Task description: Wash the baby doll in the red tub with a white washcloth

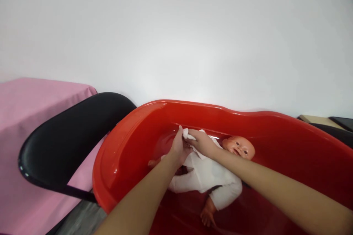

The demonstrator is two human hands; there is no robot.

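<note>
A baby doll (201, 172) in white clothes lies on its back in a red baby bathtub (176, 108), its head to the right. My right hand (202, 143) reaches over the doll's upper body, fingers closed around a small white cloth (189, 134); a bunched end pokes out past the fingers. Close against it on the left is my left hand (179, 148), thumb pointing up beside the cloth. The left fingers are mostly hidden behind the right hand, so whether they grip the cloth does not show.
A black chair (79, 136) stands against the tub's left end, with a pink-covered table (41, 99) beyond it. Behind the tub rises a white wall (176, 36). At the far right, a wooden surface (320, 120) and dark objects show past the rim.
</note>
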